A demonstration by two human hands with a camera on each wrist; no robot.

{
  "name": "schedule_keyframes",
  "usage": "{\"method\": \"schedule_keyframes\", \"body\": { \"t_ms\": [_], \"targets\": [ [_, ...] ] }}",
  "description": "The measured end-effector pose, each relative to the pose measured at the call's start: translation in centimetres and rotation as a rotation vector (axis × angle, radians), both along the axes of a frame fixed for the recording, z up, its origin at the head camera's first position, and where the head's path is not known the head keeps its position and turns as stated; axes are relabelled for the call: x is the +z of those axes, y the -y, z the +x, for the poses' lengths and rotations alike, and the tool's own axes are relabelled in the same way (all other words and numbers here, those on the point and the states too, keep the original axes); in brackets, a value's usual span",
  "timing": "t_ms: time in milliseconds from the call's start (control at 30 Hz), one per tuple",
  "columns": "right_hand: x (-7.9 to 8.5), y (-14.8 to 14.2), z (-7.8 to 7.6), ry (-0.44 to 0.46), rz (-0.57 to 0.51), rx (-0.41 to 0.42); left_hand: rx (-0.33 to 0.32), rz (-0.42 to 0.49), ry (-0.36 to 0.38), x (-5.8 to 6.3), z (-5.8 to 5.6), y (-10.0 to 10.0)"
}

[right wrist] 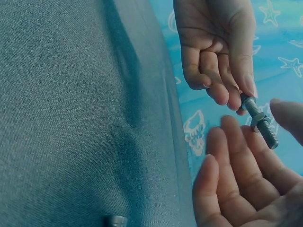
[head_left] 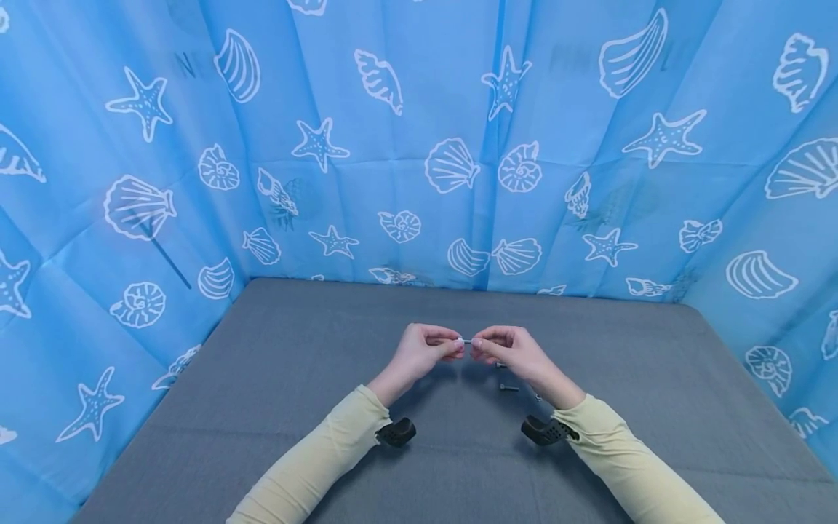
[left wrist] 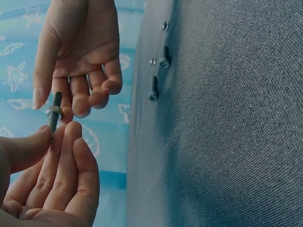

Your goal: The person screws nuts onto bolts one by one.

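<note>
"Blue curtain (head_left: 399, 131) behind, grey tabletop (head_left: 196, 407) below. And the left hand (head_left: 424, 349)?"

"Its grip is clamped on the head end of the bolt (right wrist: 254, 109), raised off the tabletop between both hands."

"How would that handle?"

"Light, stiff and hardly fragile, I'd guess, though smooth metal could slip. Pinch the head; take the nut (right wrist: 257, 122), around the thread, by its flats."

"The right hand (head_left: 513, 351)?"

"Thumb and fingers apart about the thread end; I can't tell whether a finger touches the nut. Below lie loose bolts (left wrist: 154, 88) and spare nuts (left wrist: 164, 25)."
</note>
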State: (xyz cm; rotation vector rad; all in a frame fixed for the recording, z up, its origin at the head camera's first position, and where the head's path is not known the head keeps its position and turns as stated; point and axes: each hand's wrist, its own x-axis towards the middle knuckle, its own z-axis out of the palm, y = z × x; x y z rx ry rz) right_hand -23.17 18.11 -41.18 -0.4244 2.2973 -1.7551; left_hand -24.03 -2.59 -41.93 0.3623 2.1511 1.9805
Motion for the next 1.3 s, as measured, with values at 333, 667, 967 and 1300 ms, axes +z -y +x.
{"method": "schedule_keyframes", "body": {
  "t_ms": [333,667,967,1300],
  "targets": [
    [-0.12,0.05,0.01,-0.029,-0.028,0.009,0.000,0.002,0.013,0.08,-0.01,0.03],
    [-0.33,0.08,0.04,-0.025,-0.028,-0.012,-0.008,0.016,-0.010,-0.11,0.04,0.12],
    [-0.15,0.18,0.15,-0.015,-0.014,-0.027,-0.006,0.005,-0.008,-0.05,0.13,0.19],
    [-0.15,0.09,0.11,-0.005,0.014,-0.013,0.001,0.008,-0.008,-0.13,0.03,0.09]
  ]
}}
